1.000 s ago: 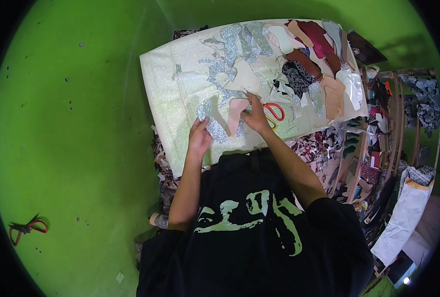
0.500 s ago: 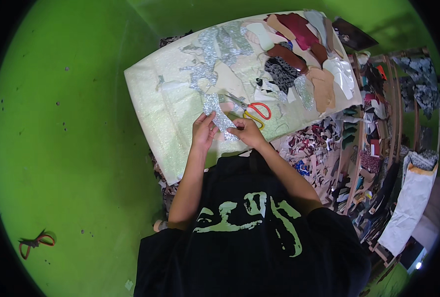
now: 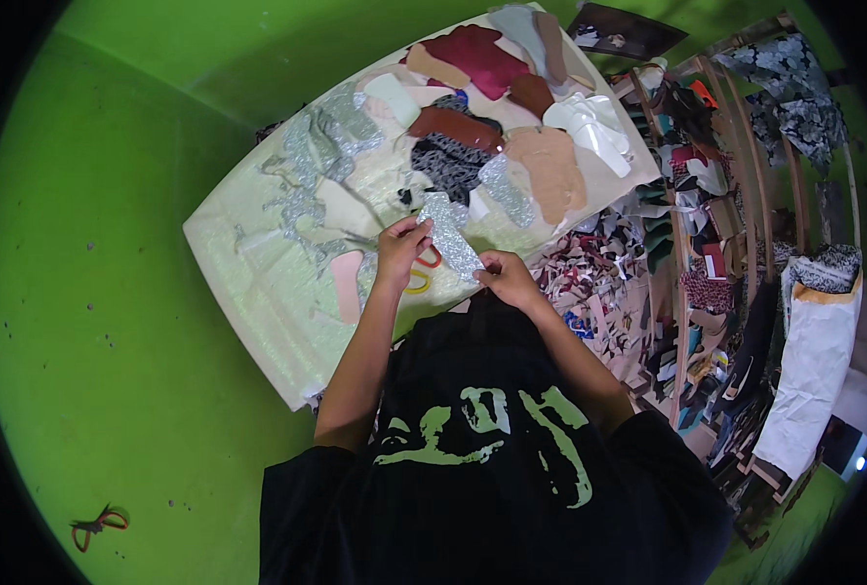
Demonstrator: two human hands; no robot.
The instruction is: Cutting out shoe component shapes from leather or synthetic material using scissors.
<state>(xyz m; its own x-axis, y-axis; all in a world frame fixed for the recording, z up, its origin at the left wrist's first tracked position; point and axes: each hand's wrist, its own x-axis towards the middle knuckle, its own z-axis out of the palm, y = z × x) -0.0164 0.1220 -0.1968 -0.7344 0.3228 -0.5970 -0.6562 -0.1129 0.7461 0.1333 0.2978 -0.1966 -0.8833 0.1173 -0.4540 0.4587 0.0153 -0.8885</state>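
Observation:
Between my hands is a silver glittery cut piece of material (image 3: 451,237), held up above the near side of the table. My left hand (image 3: 400,255) pinches its upper left edge. The lower right end is gripped by the thumb and fingers of my right hand (image 3: 509,281). Scissors with one red and one yellow handle (image 3: 417,284) lie on the table just behind my left hand, partly covered by it. Left of that hand rests a pale pink cut piece (image 3: 346,283). Ragged silver glitter scraps (image 3: 302,210) spread farther left.
The cream-covered table (image 3: 243,283) carries several cut pieces: dark red (image 3: 472,60), brown (image 3: 458,129), black-and-grey patterned (image 3: 448,168), tan (image 3: 548,175) and white (image 3: 590,132). Scraps (image 3: 594,283) heap beyond its right edge, beside crowded shelving (image 3: 682,322). Orange-handled scissors (image 3: 99,524) are against the green surface.
The view has turned, so the table appears farther left. Both hands have carried the glittery piece rightward across the table, past the scissors. The pale pink piece now shows uncovered.

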